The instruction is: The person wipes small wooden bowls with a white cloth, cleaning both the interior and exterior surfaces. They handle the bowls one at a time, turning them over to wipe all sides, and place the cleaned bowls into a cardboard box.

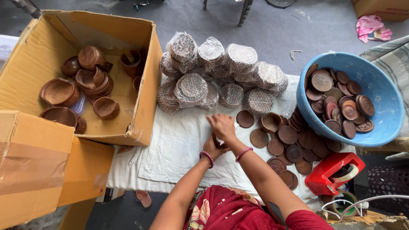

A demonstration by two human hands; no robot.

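1. Dark brown wood, round and small: the wooden piece [218, 142] in the hands shows only as a sliver between the palms, over the white cloth [179, 145] near the middle of the table. Whether it is a lid or a small bowl cannot be told, since the hands cover most of it.
2. The bubble-wrapped bundles [221, 76] number about a dozen, heaped at the far edge of the cloth, each a round stack sealed in clear wrap.
3. Loose wooden discs [287, 140] lie flat on the cloth to the right of the hands, roughly fifteen of them, some overlapping, and one small wooden bowl [271, 122] sits among them.
4. The blue plastic basin [383, 102] at the right holds some twenty more discs, piled at angles.
5. The open cardboard box [140, 85] at the left holds about eight wooden bowls [91, 81], some nested.
6. One red tape dispenser [334, 172] stands just beside the discs, at the near right.
7. The left hand [211, 149] cups the piece from below, fingers curled round it, with a pink bangle on the wrist.
8. The right hand [221, 126] lies on top, palm down, fingers closed over the piece, pressing it against the left; its forearm crosses in from the lower right.
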